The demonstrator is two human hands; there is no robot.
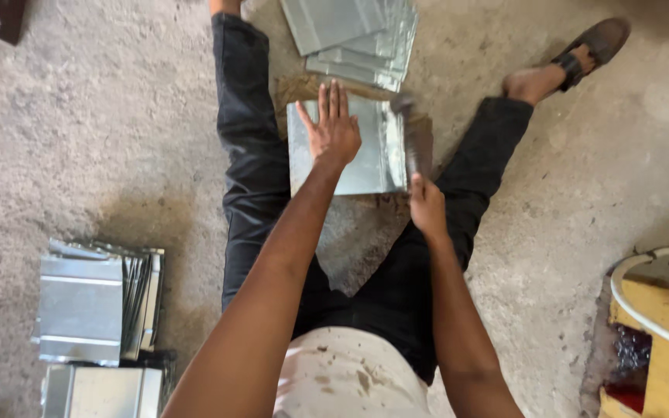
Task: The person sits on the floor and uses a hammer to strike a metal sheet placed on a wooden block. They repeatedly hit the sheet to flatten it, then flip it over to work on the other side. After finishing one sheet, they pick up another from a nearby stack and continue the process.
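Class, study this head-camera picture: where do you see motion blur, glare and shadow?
Head view: the hammer in the right hand is smeared by motion blur; the metal sheet under the flat left hand shows bright glare, as do the stacked sheets beyond; soft shadow falls on the floor beside the left leg.

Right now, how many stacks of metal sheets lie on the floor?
3: one stack beyond the person's legs, one stack at lower left, one stack below it, partly cut off. Others may be hidden.
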